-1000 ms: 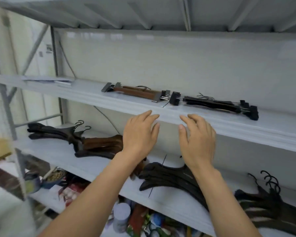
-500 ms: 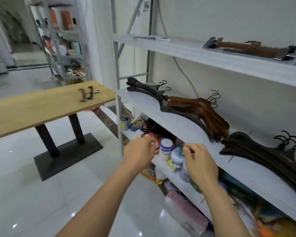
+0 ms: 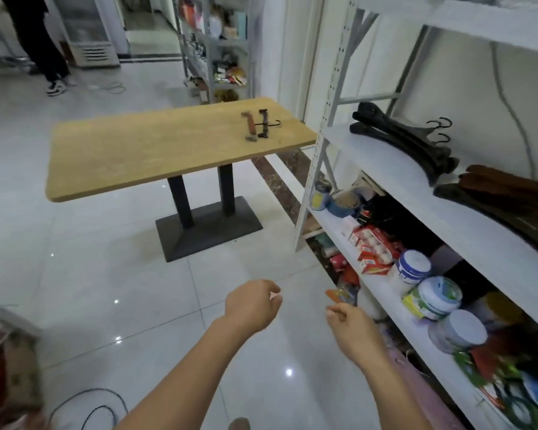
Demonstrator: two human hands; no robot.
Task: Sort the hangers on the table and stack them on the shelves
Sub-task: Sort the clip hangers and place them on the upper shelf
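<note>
Both hands have dropped from the shelf edge to hang over the tiled floor, and the view has swung toward the wooden table. The left hand is loosely curled and holds nothing; the right hand is the same, with slack fingers and nothing in them. Two hangers lie side by side near the table's far right corner: a brown clip hanger and a black clip hanger, hooks pointing right. On the white shelf rests a stack of black hangers, with brown hangers just beyond (partly cut off by the frame). Jars crowd the shelf below.
</note>
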